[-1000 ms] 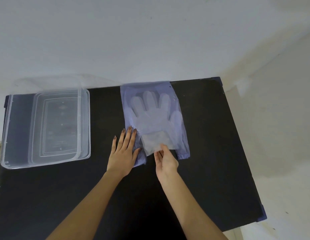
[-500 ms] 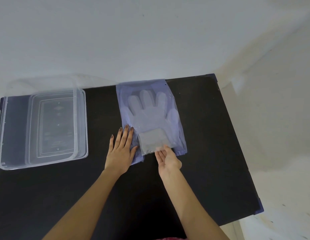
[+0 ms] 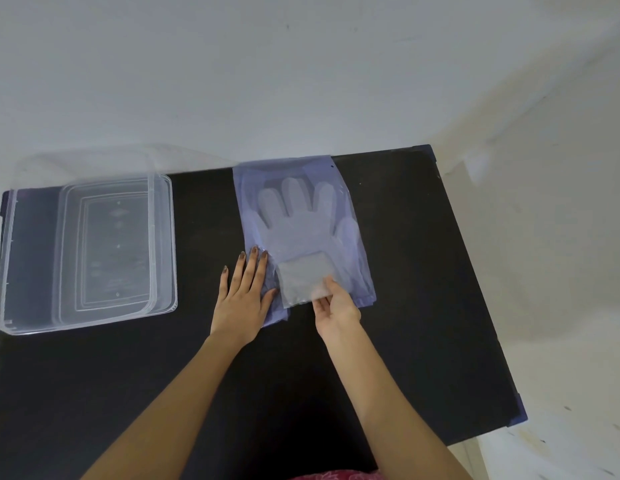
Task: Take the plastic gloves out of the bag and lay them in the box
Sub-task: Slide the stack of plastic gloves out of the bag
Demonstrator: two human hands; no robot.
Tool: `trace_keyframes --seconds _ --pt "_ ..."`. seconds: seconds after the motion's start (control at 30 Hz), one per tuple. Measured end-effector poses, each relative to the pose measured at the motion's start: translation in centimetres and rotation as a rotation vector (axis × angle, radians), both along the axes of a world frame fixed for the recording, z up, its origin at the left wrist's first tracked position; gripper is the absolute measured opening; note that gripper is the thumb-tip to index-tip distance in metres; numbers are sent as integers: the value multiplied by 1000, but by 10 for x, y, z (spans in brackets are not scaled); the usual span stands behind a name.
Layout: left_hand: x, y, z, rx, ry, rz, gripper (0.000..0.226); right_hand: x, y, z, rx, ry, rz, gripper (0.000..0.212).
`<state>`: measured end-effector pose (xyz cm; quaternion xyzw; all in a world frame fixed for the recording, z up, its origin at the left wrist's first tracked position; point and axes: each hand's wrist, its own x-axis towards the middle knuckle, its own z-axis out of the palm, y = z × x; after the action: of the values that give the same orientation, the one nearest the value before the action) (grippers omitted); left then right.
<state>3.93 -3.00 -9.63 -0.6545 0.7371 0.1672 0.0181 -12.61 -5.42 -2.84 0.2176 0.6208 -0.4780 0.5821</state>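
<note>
There is a single view, from a wide-angle camera on the person's head, looking forward and steeply down onto a black table (image 3: pixel 423 306). It sits close above the near edge, where both forearms enter from the bottom of the frame. The far edge meets a pale wall (image 3: pixel 301 81); the right edge and its two corners show, while the left edge is cut off.

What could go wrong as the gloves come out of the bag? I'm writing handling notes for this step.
1. The left hand pins only the near-left corner of the bag, so the bag might slide or bunch as the right hand pulls.
2. The right hand pinches only the cuff edge of the plastic gloves; the thin film could slip or stretch.
3. The box sits far left, so the limp gloves may crumple in transfer.
</note>
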Motion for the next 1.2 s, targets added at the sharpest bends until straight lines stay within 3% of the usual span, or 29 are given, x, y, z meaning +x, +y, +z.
trace_keyframes --seconds 0.17,0.33,0.53,1.2 --pt "0 0 1 -1 7 2 69 3 -2 -1 -21 -34 38 38" --pt "0 1 1 -1 2 5 69 6 -11 -4 41 -15 52 61" --pt "-1 1 2 2 9 2 69 3 -12 -2 62 19 22 66" --pt "-2 0 0 3 10 14 70 -3 22 18 17 -118 58 49"
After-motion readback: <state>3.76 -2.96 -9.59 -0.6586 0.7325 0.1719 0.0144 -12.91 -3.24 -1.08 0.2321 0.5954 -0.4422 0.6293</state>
